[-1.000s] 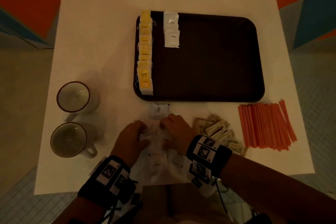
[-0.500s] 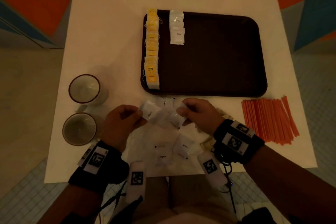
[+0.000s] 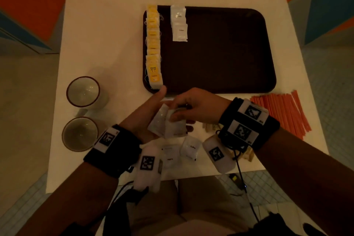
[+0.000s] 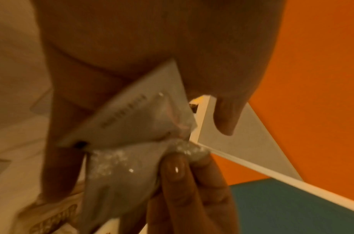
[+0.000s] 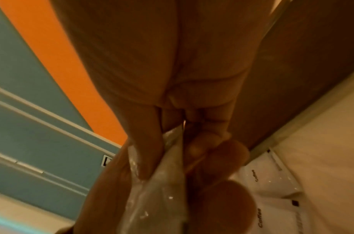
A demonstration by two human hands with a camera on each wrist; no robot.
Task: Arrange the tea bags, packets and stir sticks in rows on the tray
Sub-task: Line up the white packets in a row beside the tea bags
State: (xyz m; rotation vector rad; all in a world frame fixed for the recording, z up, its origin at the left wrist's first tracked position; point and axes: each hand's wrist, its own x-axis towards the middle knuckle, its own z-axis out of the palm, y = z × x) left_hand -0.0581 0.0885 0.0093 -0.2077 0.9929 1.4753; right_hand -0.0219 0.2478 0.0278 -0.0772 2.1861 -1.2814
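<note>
Pinched between thumb and fingertips of the right hand [image 3: 193,108], a white coffee packet [image 3: 175,126] meets a small stack of like packets cradled in the upturned left hand [image 3: 147,117], thumb raised, at the centre of the head view. The left wrist camera shows the left fingers curled under the held packets [image 4: 132,120], a right fingertip [image 4: 175,167] pressing their edge.

Below the hands, toward the bottom of the frame, loose coffee packets [image 3: 189,149] lie on the white table [image 3: 107,25]; brown packets [image 3: 208,127] peek out under the right wrist. Two mugs [image 3: 83,92] stand at centre left, and orange stir sticks [image 3: 281,113] lie bunched at centre right.

Beyond the hands, in the upper middle, sits the dark brown tray [image 3: 229,53]. A row of yellow tea bags [image 3: 153,44] runs along its left edge, overlapping one another. Just right of that row, a short row of white coffee packets [image 3: 179,25] begins at the tray's far edge.
</note>
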